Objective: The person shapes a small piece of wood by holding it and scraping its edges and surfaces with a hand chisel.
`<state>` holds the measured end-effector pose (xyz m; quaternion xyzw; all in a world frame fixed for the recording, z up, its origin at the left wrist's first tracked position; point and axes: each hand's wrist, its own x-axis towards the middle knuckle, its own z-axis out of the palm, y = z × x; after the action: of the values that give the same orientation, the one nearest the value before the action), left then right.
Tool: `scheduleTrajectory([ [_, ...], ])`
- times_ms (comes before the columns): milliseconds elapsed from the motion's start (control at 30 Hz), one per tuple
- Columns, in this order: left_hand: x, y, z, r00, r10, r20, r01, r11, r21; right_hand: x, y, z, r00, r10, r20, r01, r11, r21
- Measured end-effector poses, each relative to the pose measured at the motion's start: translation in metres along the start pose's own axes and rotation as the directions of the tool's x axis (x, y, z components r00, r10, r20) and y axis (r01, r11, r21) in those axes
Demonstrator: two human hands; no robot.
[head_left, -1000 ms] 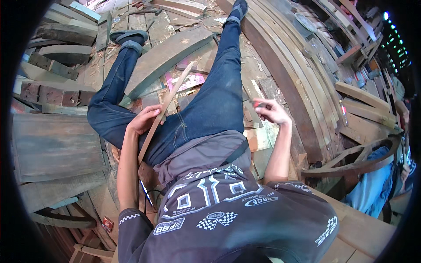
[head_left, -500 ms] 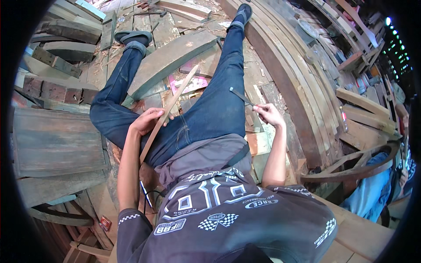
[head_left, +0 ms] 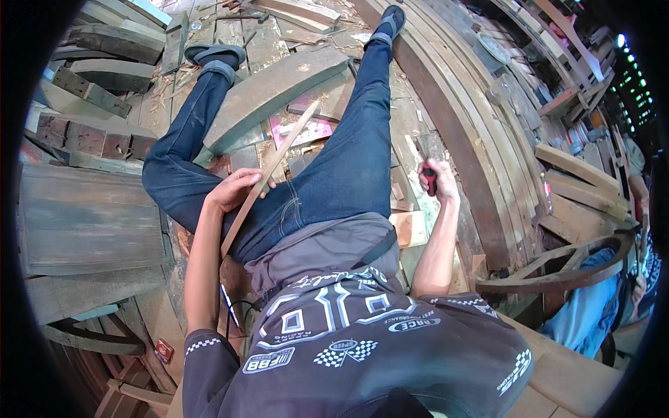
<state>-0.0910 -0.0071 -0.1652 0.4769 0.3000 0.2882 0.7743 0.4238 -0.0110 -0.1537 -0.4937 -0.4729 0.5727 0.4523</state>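
Across my left thigh leans a long, thin, slightly curved wooden strip, its pale tip pointing up and away. My left hand is closed on it near the middle, thumb on top. Out past my right thigh, my right hand is wrapped round the red and black handle of a hand tool. A thin, blurred shaft rises from that handle; the tool's exact kind cannot be made out. The strip and the tool are well apart.
A thick curved timber lies between my outstretched legs. Long curved beams run along the right. Wood blocks and a broad dark panel are at left. A person in blue jeans sits at far right, beside a curved wooden frame.
My right hand has turned and closed into a fist; the red and black handle now shows. The dark flat bar it pinched over my thigh no longer shows there. My left hand stays put.
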Motion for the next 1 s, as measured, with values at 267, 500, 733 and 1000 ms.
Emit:
scheduleTrajectory([
  [267, 0.002, -0.001, -0.001, 1.0, 0.005, -0.001, -0.005, 1.0, 0.013, -0.003, 0.021, -0.02, 0.955, 0.284, 0.088, -0.217, 0.868, -0.447],
  [500, 0.0, -0.001, -0.001, 1.0, 0.009, 0.0, -0.009, 1.0, 0.01, -0.005, 0.024, -0.03, 0.953, 0.227, 0.202, -0.181, 0.958, -0.222],
  [733, 0.002, 0.0, -0.001, 1.0, 0.01, 0.0, -0.01, 1.0, -0.007, -0.016, 0.031, -0.024, 0.917, -0.201, 0.344, 0.048, 0.913, 0.406],
  [1000, 0.001, -0.001, 0.003, 0.999, -0.006, -0.048, 0.008, 1.0, 0.028, -0.015, -0.012, -0.012, 0.946, 0.165, 0.278, -0.134, 0.983, -0.125],
])
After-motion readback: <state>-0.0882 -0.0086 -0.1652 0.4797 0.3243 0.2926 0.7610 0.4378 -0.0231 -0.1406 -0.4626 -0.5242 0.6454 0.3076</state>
